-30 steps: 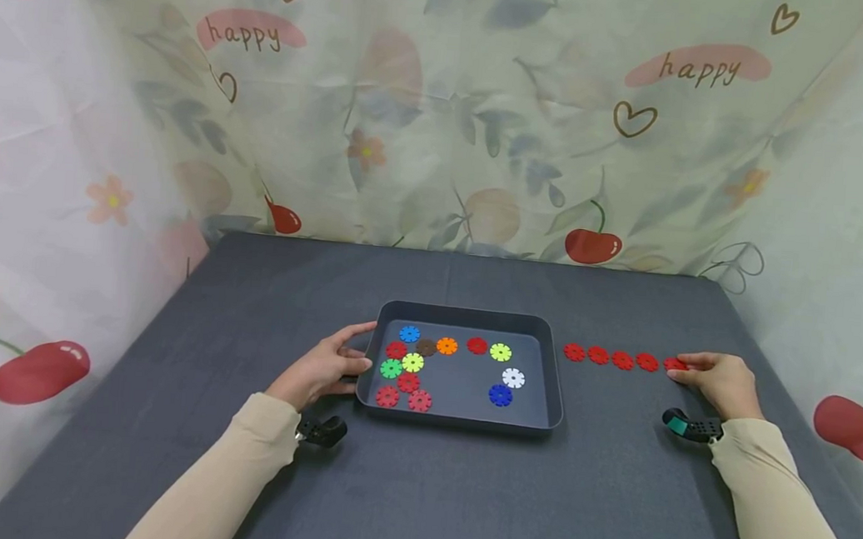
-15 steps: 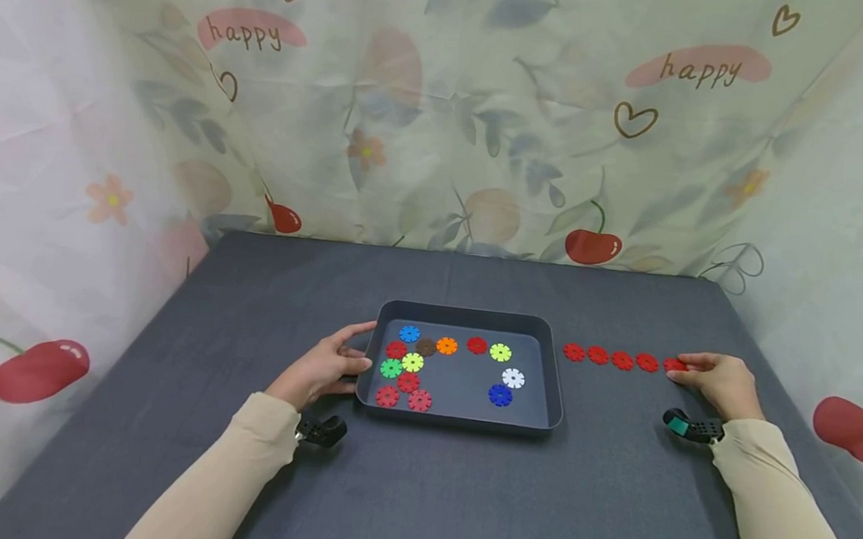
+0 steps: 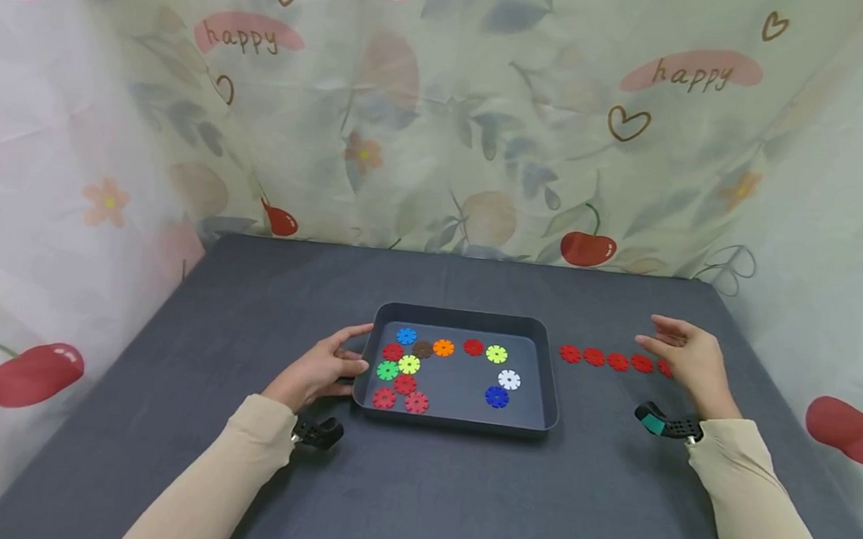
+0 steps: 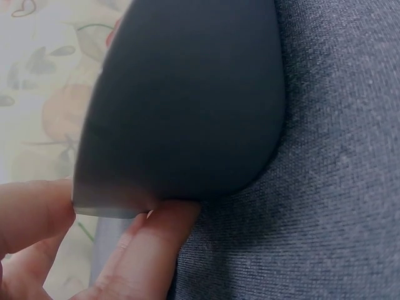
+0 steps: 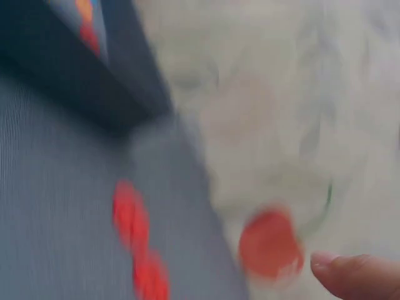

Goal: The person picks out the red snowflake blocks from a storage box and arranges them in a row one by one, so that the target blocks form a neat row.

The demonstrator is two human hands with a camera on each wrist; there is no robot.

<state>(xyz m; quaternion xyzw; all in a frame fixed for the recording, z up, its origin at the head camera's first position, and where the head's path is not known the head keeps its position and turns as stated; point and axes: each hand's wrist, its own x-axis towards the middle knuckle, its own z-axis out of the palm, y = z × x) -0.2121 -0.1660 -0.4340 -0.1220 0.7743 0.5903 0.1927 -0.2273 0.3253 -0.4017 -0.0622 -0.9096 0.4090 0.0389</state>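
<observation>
At the left end of the dark grey tray [image 3: 451,423], my left hand [image 3: 315,370] holds the wall by its rim. The left wrist view has the tray's outer wall [image 4: 187,94] up close, with fingertips [image 4: 172,219] against its edge. Several notched plastic discs lie in the tray, among them a blue disc [image 3: 497,397], a white disc [image 3: 510,379] and an orange disc [image 3: 443,348]. To the tray's right runs a row of red notched discs [image 3: 618,362]. Over the row's right end hovers my right hand [image 3: 688,358], its fingers loosely extended with nothing between them; it partly hides the last red disc [image 3: 666,368].
A dark grey cloth [image 3: 460,505] covers the table. Patterned curtains [image 3: 441,136] hang behind and along both sides. The right wrist view is blurred, showing a corner of the tray and part of the red row.
My right hand has let go of the rightmost red disc and lifted up and to the left. The left hand stays at the tray, and the head view has shifted slightly.
</observation>
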